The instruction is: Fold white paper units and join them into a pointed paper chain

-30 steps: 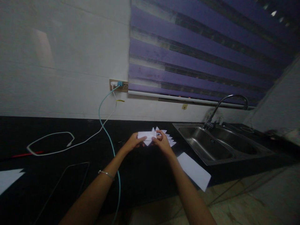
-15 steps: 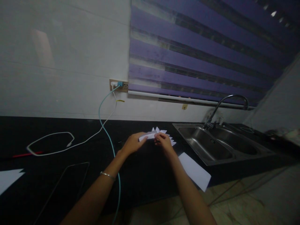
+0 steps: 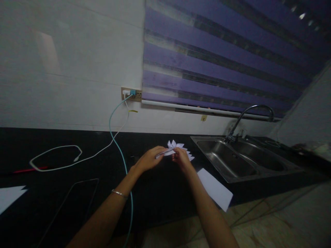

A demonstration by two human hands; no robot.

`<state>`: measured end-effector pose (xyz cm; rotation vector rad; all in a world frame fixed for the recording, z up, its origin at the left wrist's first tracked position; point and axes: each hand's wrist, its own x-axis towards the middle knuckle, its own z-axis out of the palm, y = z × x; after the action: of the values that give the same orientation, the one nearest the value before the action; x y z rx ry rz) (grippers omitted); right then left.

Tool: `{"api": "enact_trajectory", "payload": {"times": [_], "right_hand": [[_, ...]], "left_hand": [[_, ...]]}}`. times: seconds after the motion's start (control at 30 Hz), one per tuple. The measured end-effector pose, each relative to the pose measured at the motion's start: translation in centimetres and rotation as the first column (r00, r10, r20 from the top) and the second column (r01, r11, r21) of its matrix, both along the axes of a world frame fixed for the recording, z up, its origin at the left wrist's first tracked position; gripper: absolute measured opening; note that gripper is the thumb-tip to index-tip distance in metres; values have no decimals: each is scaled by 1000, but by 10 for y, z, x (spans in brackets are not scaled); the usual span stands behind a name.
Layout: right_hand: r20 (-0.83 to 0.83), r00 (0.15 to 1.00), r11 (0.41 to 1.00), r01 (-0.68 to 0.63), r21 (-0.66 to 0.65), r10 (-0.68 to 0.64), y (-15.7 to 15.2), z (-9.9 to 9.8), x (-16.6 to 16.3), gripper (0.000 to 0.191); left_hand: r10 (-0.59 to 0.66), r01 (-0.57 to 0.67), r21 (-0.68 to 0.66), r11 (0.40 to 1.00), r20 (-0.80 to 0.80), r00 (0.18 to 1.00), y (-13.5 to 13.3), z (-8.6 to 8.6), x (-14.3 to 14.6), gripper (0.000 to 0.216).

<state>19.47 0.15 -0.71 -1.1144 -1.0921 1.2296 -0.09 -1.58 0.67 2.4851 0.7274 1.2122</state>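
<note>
Between my two hands a narrow strip of folded white paper (image 3: 167, 152) is held above the black counter. My left hand (image 3: 150, 159) grips its left end, fingers on top and thumb below. At the right end, the closed fingers of my right hand (image 3: 181, 157) pinch the paper. Just behind my right hand lie several pointed folded paper pieces (image 3: 172, 144), partly hidden by it. A flat white paper sheet (image 3: 216, 189) rests by the counter's front edge, to the right of my right forearm.
A steel double sink (image 3: 232, 162) with a curved faucet (image 3: 254, 107) is set into the counter at right. A teal cable (image 3: 121, 151) and a white cable (image 3: 99, 150) run from the wall outlet (image 3: 131, 94). More white paper (image 3: 10, 197) and a red pen-like stick (image 3: 29, 170) lie far left.
The folded paper has tilted so that less of its face shows. My left fingers have moved over its top edge, and my right hand has turned slightly.
</note>
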Motion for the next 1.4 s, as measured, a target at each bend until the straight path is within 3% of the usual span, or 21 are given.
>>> {"api": "enact_trajectory", "payload": {"times": [0.17, 0.3, 0.43, 0.53, 0.63, 0.77, 0.9, 1.17, 1.3, 1.4], "right_hand": [[28, 999, 999, 16, 45, -17, -2, 1, 0, 19], [-67, 998, 999, -10, -41, 7, -7, 6, 2, 18], [-155, 983, 988, -113, -101, 97, -9, 11, 4, 22], [-84, 994, 996, -69, -64, 63, -8, 13, 7, 23], [-9, 1000, 998, -24, 61, 25, -8, 15, 7, 31], [155, 986, 980, -85, 180, 58, -14, 16, 2, 38], [248, 961, 963, -178, 202, 125, -17, 11, -3, 35], [231, 972, 973, -81, 217, 29, -10, 2, -5, 31], [284, 956, 972, -132, 197, 73, -15, 1, -10, 33], [231, 967, 969, -152, 192, 106, -18, 3, -11, 34]], "left_hand": [[28, -25, -45, 999, 78, 997, 1, -2, 1, 30], [10, -3, -60, 998, 107, 994, 2, -3, 0, 29], [66, -38, -162, 986, 170, 983, 0, -1, 0, 30], [136, -78, -270, 960, 202, 970, 0, 1, 0, 31], [206, -109, -362, 926, 241, 948, 3, 0, -1, 35], [223, -102, -421, 901, 248, 943, 8, -3, -1, 37], [203, -90, -412, 907, 240, 949, 9, -4, -1, 33], [225, -106, -437, 893, 230, 947, 6, -4, 3, 32], [228, -104, -421, 901, 255, 940, 5, -6, 7, 31], [199, -55, -448, 892, 282, 939, 9, -8, 7, 29]]}}
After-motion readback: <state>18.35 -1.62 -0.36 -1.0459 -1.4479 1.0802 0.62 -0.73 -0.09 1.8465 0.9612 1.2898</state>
